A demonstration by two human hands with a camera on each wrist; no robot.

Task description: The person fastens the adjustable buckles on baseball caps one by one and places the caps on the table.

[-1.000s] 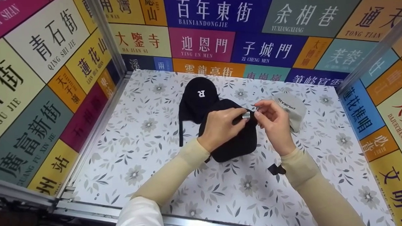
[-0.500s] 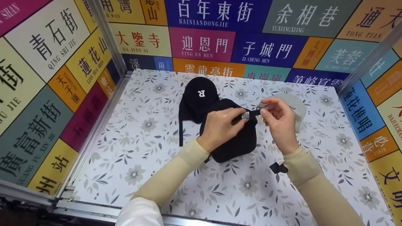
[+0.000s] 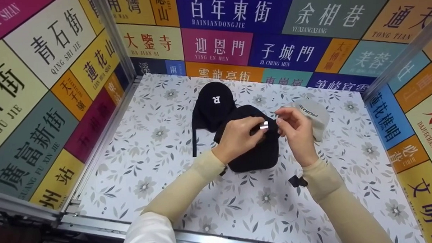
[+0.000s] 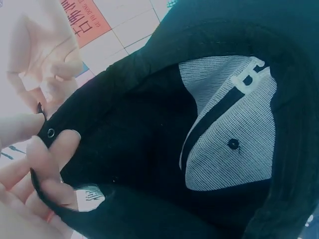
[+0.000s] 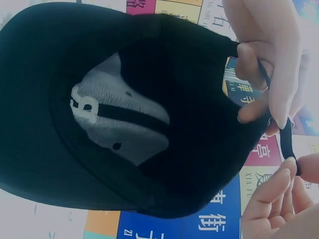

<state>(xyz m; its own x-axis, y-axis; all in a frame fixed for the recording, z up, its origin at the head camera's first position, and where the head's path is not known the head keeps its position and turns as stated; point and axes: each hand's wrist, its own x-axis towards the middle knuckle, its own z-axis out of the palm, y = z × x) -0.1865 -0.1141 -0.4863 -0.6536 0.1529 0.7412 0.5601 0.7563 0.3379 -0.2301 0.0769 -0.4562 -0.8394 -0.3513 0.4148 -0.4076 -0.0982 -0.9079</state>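
Observation:
A black baseball cap (image 3: 255, 156) is held above the table, its hollow inside facing the wrist cameras. White mesh lining (image 4: 234, 134) shows within it in the left wrist view. My left hand (image 3: 238, 137) pinches the cap's back edge beside a silver buckle (image 3: 264, 125). A narrow black strap (image 5: 286, 142) runs out past the left fingers in the right wrist view. Its end sits between the thumb and finger of my right hand (image 5: 271, 201). A small metal eyelet (image 4: 51, 133) shows between the left fingertips.
Another black cap (image 3: 215, 103) with a white letter lies behind the held one, a strap (image 3: 194, 144) trailing from it. Behind my right hand is a light grey cap (image 3: 318, 116). Sign-printed panels (image 3: 217, 46) wall the floral tabletop (image 3: 146, 188).
My right hand first drew the strap out to the right, then came back toward the buckle. The held cap has tilted slightly to the right; my left hand keeps its place.

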